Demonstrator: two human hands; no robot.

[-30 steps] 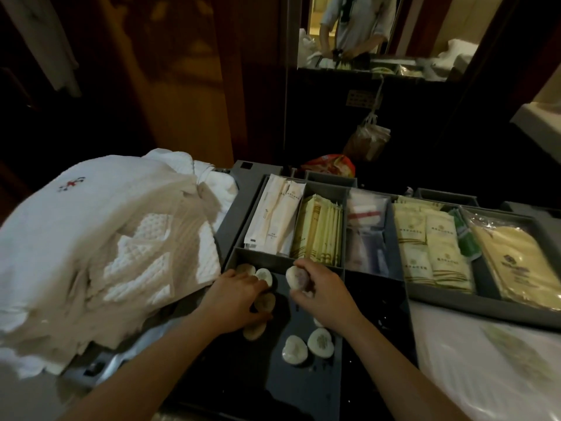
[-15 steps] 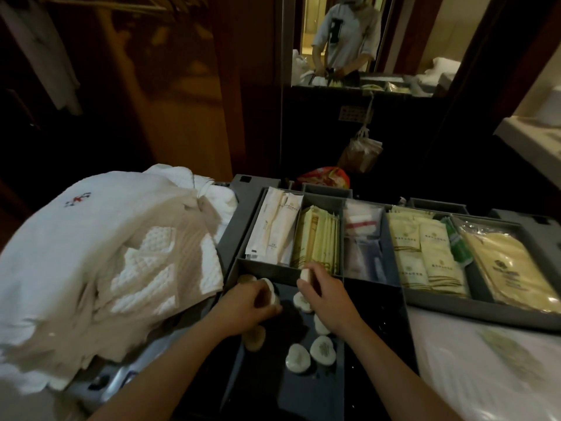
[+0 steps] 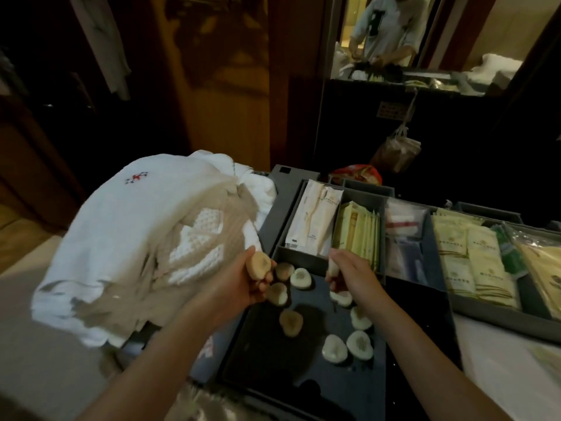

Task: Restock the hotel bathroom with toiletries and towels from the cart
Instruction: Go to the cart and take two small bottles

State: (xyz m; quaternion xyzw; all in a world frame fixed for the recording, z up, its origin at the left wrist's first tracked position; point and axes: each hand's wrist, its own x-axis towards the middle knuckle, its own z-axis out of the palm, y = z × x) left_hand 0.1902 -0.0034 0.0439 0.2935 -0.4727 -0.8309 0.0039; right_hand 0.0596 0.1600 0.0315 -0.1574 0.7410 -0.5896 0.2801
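the left hand (image 3: 239, 287) curls its fingers round a tan soap (image 3: 258, 264) over the tray (image 3: 273, 360) edge. the right hand (image 3: 352, 275) pinches a white soap (image 3: 333, 267). both look small, light, hard and maybe slippy, so grip the sides.
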